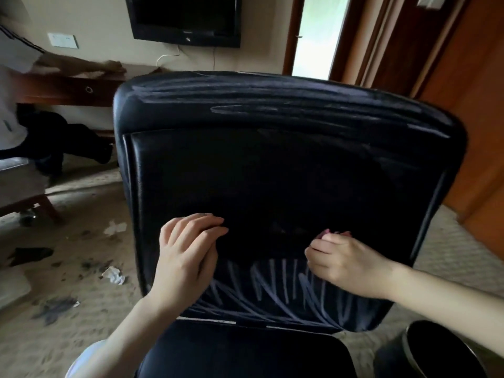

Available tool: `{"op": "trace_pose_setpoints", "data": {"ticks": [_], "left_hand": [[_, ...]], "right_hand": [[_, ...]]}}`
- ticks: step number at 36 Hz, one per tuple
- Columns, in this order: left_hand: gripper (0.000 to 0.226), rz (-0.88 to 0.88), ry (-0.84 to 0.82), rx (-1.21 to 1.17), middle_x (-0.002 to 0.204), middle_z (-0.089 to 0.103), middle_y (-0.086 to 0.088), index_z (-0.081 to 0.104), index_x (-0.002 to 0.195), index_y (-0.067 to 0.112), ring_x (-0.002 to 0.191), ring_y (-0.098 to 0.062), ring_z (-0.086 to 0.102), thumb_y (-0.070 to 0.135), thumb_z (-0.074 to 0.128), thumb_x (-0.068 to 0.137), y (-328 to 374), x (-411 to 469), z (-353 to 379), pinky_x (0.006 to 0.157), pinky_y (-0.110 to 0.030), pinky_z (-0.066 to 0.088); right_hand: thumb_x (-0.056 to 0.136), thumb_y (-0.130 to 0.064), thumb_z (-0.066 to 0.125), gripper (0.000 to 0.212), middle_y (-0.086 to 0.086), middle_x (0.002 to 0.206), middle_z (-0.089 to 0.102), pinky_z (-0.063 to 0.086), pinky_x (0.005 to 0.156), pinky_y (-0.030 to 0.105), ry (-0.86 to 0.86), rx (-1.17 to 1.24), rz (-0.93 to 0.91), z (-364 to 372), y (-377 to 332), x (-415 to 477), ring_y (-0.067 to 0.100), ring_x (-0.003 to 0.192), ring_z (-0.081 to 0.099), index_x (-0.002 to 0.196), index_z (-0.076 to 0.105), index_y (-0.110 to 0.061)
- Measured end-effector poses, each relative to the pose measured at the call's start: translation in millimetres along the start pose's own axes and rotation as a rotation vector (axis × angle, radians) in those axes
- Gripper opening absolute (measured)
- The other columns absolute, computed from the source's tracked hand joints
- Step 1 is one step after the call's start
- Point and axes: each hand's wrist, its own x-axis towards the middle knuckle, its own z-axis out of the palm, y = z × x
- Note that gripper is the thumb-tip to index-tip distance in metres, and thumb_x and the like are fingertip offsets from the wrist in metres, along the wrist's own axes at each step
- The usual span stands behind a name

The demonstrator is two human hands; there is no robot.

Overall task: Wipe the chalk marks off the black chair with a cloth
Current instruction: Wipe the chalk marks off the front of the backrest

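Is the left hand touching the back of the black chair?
Touching. The head view shows the left hand lying flat on the chair back, with no gap visible between them.

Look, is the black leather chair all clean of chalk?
No, the black leather chair has pale chalk strokes across its lower back and smears along its top edge.

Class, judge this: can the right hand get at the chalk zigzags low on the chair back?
Probably yes: the right hand, pinching a small pink thing, sits right by the zigzags with nothing between.
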Motion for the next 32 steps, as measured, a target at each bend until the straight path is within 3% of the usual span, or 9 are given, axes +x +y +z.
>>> {"op": "trace_pose_setpoints", "data": {"ticks": [6,10,14,19,22,24,27,32], "left_hand": [[0.021,0.084,-0.059,-0.042,0.112,0.066,-0.004,0.058,0.106,0.017,0.112,-0.020,0.056,0.009,0.045,0.090,16.7,7.5,19.4,0.094,-0.044,0.039],[0.022,0.080,-0.061,-0.055,0.112,0.066,-0.004,0.058,0.106,0.017,0.113,-0.019,0.056,0.010,0.045,0.090,17.6,8.5,20.8,0.095,-0.045,0.039],[0.022,0.062,-0.034,-0.045,0.112,0.066,-0.004,0.061,0.104,0.015,0.112,-0.019,0.056,0.009,0.044,0.090,13.2,7.6,15.7,0.095,-0.045,0.039],[0.025,0.011,0.013,-0.009,0.109,0.066,-0.004,0.066,0.100,0.011,0.109,-0.021,0.057,0.009,0.044,0.090,4.6,9.8,1.0,0.096,-0.042,0.037],[0.029,-0.022,0.040,0.039,0.108,0.066,-0.006,0.071,0.096,0.005,0.108,-0.022,0.057,0.009,0.043,0.089,-0.5,10.8,-8.9,0.097,-0.039,0.036],[0.028,-0.031,0.052,0.054,0.107,0.066,-0.007,0.071,0.095,0.004,0.107,-0.024,0.057,0.008,0.043,0.089,-3.0,11.1,-12.4,0.095,-0.041,0.036],[0.028,-0.030,0.058,0.051,0.107,0.066,-0.008,0.071,0.095,0.003,0.107,-0.024,0.058,0.007,0.044,0.088,-4.8,11.0,-12.9,0.095,-0.042,0.036],[0.026,-0.012,0.059,0.008,0.106,0.066,-0.008,0.070,0.094,0.004,0.108,-0.023,0.057,0.006,0.044,0.088,-3.2,9.6,-2.3,0.098,-0.040,0.035]], "right_hand": [[0.093,0.002,0.032,0.044,-0.001,0.085,0.064,0.046,0.079,0.031,-0.059,-0.026,0.082,-9.2,-1.4,-42.6,0.019,0.074,0.059,0.077,0.069,-0.016],[0.088,-0.005,0.039,0.035,-0.001,0.078,0.061,0.042,0.076,0.032,-0.067,-0.011,0.089,-17.1,-7.7,-40.2,0.020,0.070,0.054,0.071,0.067,-0.018],[0.089,-0.005,0.045,0.031,-0.001,0.079,0.063,0.047,0.071,0.033,0.033,0.039,-0.007,-25.9,-15.3,0.7,0.020,0.074,0.055,0.068,0.063,-0.019],[0.089,-0.009,0.047,0.029,-0.002,0.091,0.067,0.043,0.080,0.036,0.191,0.034,-0.133,-21.5,-26.2,83.6,0.021,0.088,0.059,0.071,0.067,-0.021],[0.092,-0.008,0.040,0.034,0.002,0.102,0.067,0.039,0.088,0.041,0.184,-0.043,-0.136,-12.4,-25.6,123.3,0.024,0.099,0.059,0.083,0.071,-0.019],[0.091,-0.007,0.036,0.037,0.000,0.099,0.064,0.039,0.087,0.039,0.131,-0.104,-0.103,-7.3,-22.8,136.1,0.023,0.094,0.057,0.085,0.070,-0.022],[0.089,-0.002,0.038,0.036,-0.003,0.086,0.058,0.042,0.084,0.035,0.084,-0.086,-0.039,0.5,-17.8,123.5,0.020,0.083,0.054,0.075,0.064,-0.023],[0.091,-0.003,0.046,0.028,0.002,0.088,0.064,0.050,0.080,0.037,0.018,-0.022,0.049,5.4,-3.8,35.0,0.022,0.081,0.060,0.076,0.065,-0.017]]}}
